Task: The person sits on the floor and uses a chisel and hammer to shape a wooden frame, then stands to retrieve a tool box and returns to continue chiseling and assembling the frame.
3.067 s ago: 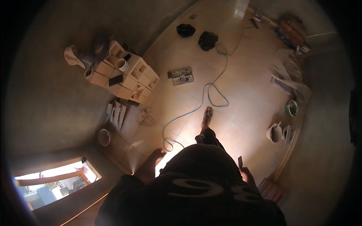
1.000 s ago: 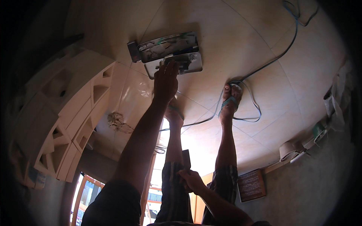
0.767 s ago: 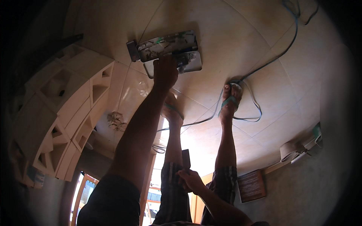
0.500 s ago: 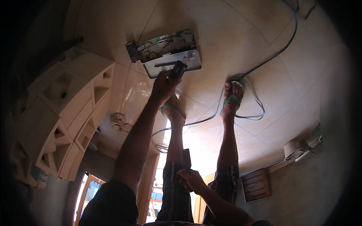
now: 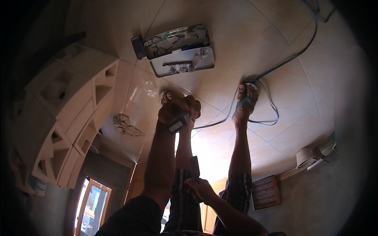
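My left hand [image 5: 182, 107] is raised over my left foot, its fingers curled around a small dark rectangular box [image 5: 179, 123] with a pale patch on one face. Lower down, by my left thigh, my right hand [image 5: 202, 190] is closed on a flat dark piece [image 5: 195, 166] that sticks up out of the fist; I cannot make out what kind of thing it is. Beyond my left hand an opened metal tin [image 5: 147, 50] lies on the floor, with small loose bits and slim tools in it. Its lid [image 5: 156, 70] holds a drill bit [image 5: 177, 63] and small clear bags.
Another dark box [image 5: 138, 48] stands beside the tin. A blue-grey cable [image 5: 289, 61] loops around my sandalled right foot [image 5: 243, 106]. To the left is a pale wooden unit with open compartments [image 5: 78, 114]; crumpled brown material [image 5: 125, 125] lies beside it. A dark framed panel [image 5: 266, 192] is at lower right.
My left hand has drawn back from the tin toward my body, with the small dark box turned in its grip. My right hand has hardly moved.
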